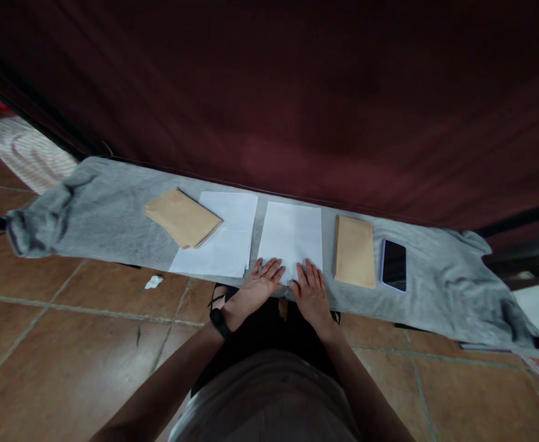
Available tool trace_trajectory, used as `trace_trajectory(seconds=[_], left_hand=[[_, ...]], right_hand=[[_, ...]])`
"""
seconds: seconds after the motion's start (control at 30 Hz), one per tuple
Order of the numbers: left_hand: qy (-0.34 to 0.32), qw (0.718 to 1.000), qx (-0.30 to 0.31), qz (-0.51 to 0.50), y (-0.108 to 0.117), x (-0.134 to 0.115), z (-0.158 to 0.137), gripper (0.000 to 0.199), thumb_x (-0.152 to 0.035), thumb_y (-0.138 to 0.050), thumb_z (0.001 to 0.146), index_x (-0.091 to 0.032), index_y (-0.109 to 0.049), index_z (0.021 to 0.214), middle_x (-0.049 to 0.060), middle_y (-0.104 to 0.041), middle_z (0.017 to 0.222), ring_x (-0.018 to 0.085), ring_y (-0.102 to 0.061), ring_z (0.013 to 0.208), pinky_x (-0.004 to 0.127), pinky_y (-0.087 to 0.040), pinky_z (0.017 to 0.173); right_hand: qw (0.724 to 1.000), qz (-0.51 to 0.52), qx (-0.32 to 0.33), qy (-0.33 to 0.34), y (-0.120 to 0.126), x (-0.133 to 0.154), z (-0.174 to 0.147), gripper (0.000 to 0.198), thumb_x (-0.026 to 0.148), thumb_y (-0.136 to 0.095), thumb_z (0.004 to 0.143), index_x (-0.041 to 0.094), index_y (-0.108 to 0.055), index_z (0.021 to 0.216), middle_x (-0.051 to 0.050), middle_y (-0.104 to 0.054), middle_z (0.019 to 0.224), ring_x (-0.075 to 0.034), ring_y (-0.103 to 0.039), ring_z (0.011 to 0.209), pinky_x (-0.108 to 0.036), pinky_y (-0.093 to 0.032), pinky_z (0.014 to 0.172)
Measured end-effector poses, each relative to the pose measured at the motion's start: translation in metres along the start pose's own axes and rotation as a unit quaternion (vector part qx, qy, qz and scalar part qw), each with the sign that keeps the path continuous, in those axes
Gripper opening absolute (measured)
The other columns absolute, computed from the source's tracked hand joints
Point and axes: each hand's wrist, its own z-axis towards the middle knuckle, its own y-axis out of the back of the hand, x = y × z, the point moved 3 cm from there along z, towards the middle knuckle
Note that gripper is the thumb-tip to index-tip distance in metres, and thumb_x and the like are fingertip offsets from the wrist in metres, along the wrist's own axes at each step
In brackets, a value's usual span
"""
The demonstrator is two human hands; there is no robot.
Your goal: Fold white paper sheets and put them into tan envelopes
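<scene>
A white sheet of paper (292, 230) lies flat on the grey cloth before me. My left hand (264, 281) rests on its near left corner, fingers spread. On the near right corner lies my right hand (310, 291), its fingers also stretched out. Neither hand grips anything. To the left is a stack of white paper (223, 261), partly covered by a pile of brown envelopes (182, 218) set at an angle. Right of the sheet, another stack of brown envelopes (355, 252) lies nearly straight.
A phone (393, 265) with a dark screen lies right of the right-hand envelopes. The grey cloth (108, 209) covers a long narrow surface, with bunched ends. A dark red upright panel (288, 110) stands behind it. A white scrap (153, 282) lies on the tiled floor (104, 344).
</scene>
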Motion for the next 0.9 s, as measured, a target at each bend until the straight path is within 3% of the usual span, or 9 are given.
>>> trace_trajectory(seconds=[0.13, 0.33, 0.6, 0.9], left_hand=[[-0.022, 0.999, 0.019, 0.018, 0.002, 0.001, 0.004, 0.042, -0.025, -0.040, 0.105, -0.021, -0.048, 0.146, 0.008, -0.042, 0.159, 0.021, -0.038, 0.148, 0.046, -0.030, 0.123], [-0.008, 1.000, -0.017, -0.011, 0.002, 0.000, 0.001, 0.043, -0.024, -0.036, 0.106, -0.018, -0.050, 0.145, 0.010, -0.044, 0.158, 0.021, -0.039, 0.148, 0.046, -0.026, 0.124], [0.003, 0.996, -0.065, -0.060, -0.006, -0.026, 0.011, 0.050, -0.033, -0.032, 0.106, -0.019, -0.037, 0.154, 0.006, -0.036, 0.163, 0.019, -0.027, 0.153, 0.047, -0.019, 0.127], [0.127, 0.986, -0.093, -0.062, -0.013, -0.015, 0.010, 0.053, -0.031, -0.035, 0.104, -0.016, -0.036, 0.156, 0.009, -0.035, 0.162, 0.022, -0.027, 0.153, 0.047, -0.024, 0.126]], right_hand=[[1.000, -0.003, -0.003, -0.006, 0.003, 0.001, 0.004, 0.052, 0.036, -0.046, 0.104, 0.012, -0.045, 0.150, -0.021, -0.034, 0.161, -0.033, -0.034, 0.149, -0.055, -0.032, 0.118], [1.000, -0.010, 0.010, -0.004, 0.003, 0.003, 0.008, 0.051, 0.036, -0.044, 0.105, 0.012, -0.044, 0.151, -0.020, -0.038, 0.160, -0.033, -0.037, 0.147, -0.055, -0.028, 0.119], [1.000, -0.015, 0.021, -0.017, 0.000, 0.004, 0.011, 0.050, 0.031, -0.039, 0.106, 0.015, -0.041, 0.153, -0.017, -0.036, 0.161, -0.032, -0.033, 0.149, -0.056, -0.026, 0.120], [0.999, -0.020, 0.013, -0.027, 0.003, -0.001, 0.011, 0.049, 0.032, -0.041, 0.106, 0.017, -0.044, 0.152, -0.014, -0.037, 0.161, -0.030, -0.037, 0.148, -0.051, -0.028, 0.120]])
